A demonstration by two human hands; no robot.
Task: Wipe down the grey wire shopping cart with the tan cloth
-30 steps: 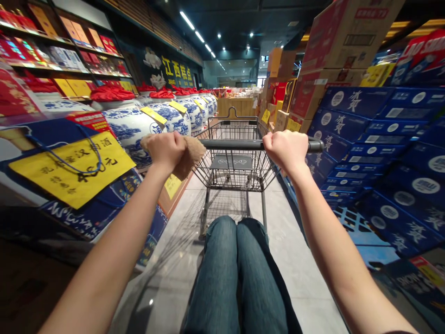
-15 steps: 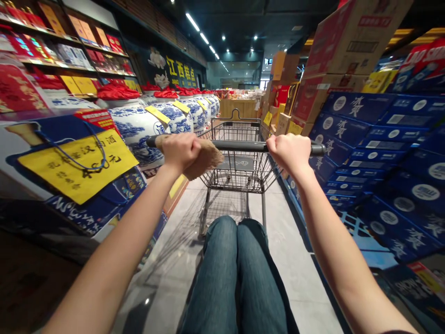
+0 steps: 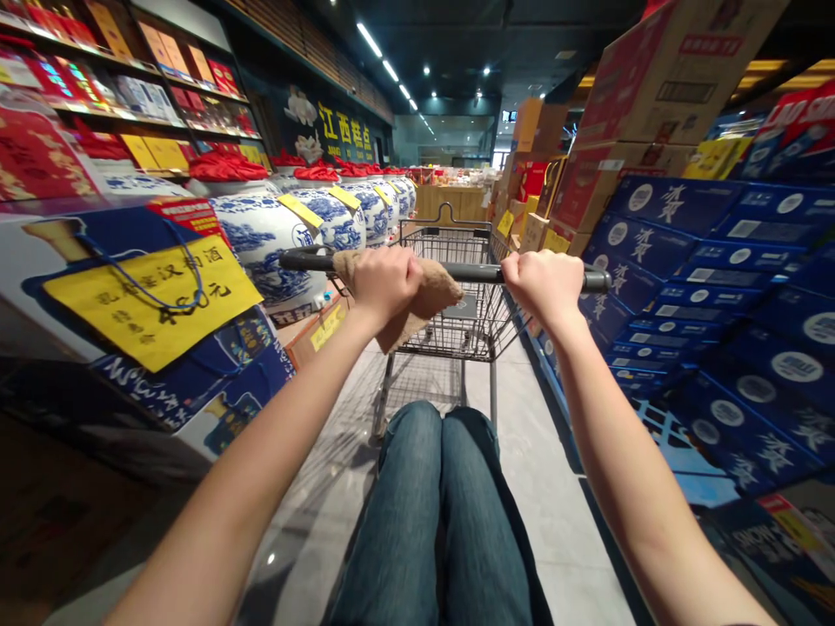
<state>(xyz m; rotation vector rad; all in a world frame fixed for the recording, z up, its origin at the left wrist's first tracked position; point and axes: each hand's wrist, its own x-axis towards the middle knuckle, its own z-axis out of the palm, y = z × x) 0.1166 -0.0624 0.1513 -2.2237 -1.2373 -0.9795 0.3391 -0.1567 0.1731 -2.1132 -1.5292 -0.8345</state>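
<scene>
In front of my knees stands a wire shopping cart [image 3: 450, 335] with a dark handlebar [image 3: 479, 273] running across it. My left hand [image 3: 386, 283] is closed around a tan cloth [image 3: 434, 291], which wraps over the bar left of its middle. One corner of the cloth hangs below the bar, and part of it is hidden under my fingers. My right hand [image 3: 548, 283] is closed directly on the bare bar near its right end. I see no goods in the part of the basket that shows.
Blue-and-white jars [image 3: 261, 230] with red cloth tops line the left side. Nearer stands a gift box with a yellow price sign [image 3: 156, 300]. Blue cartons [image 3: 671, 209] and tall brown boxes [image 3: 652, 96] are stacked at right. Pale floor tiles [image 3: 541, 487] run between.
My left hand has slid right along the handlebar with the cloth, towards the middle, baring the bar's left end. My right hand keeps its place.
</scene>
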